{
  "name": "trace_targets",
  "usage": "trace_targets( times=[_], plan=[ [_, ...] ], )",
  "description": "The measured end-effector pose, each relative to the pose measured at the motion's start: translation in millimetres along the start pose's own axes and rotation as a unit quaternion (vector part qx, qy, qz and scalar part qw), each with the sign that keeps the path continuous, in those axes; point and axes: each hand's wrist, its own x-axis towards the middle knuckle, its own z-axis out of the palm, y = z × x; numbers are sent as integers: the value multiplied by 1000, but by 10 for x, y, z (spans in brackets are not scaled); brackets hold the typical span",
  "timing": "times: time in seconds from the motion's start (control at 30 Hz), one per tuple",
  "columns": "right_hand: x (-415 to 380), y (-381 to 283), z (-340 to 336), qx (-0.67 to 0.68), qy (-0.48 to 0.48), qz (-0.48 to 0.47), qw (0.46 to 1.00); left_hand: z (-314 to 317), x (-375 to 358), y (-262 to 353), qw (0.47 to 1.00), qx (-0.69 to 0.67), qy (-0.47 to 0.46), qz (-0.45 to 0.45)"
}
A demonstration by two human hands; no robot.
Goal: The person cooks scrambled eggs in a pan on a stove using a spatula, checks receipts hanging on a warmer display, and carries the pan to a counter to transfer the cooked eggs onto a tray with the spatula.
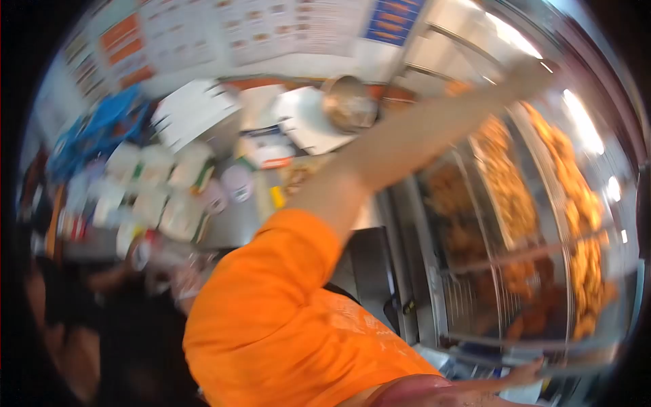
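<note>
My left hand (539,73) is at the upper right, at the end of my outstretched arm, by the top of a glass-fronted display case (491,261). Motion smears its fingers. Fried food (505,186) lies on racks in the case below that arm. Low at the right, my right hand (522,374) is near the case's bottom edge, also blurred. Whether either hand holds anything cannot be made out.
A metal counter (227,227) carries several white containers (156,163), open white boxes (193,115), a metal bowl (349,102) and blue bags (108,122). Another person in black (135,332) stands at the lower left. Posters (258,30) cover the wall.
</note>
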Motion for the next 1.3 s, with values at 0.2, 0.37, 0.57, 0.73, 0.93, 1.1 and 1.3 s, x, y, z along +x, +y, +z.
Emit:
trace_targets(
  times=[0.2,0.37,0.57,0.73,0.93,1.1,1.3],
  plan=[
    [13,-127,6,70,7,-33,997,108,-402,513,997,62,-37,17],
    [11,-175,44,71,14,-39,997,68,-317,253,997,16,-47,58],
    [12,-120,46,96,23,-31,995,90,-421,312,981,183,24,58],
    [-1,-220,53,110,24,0,994,126,-684,-52,928,298,98,201],
    [19,-191,52,130,26,3,991,-144,-2049,-456,936,285,108,175],
    [-6,-265,51,95,26,8,995,224,-3429,-1492,989,49,105,-88],
    [-24,-318,0,16,10,-1,1000,498,-3009,-1722,970,36,203,-127]
  ],
)
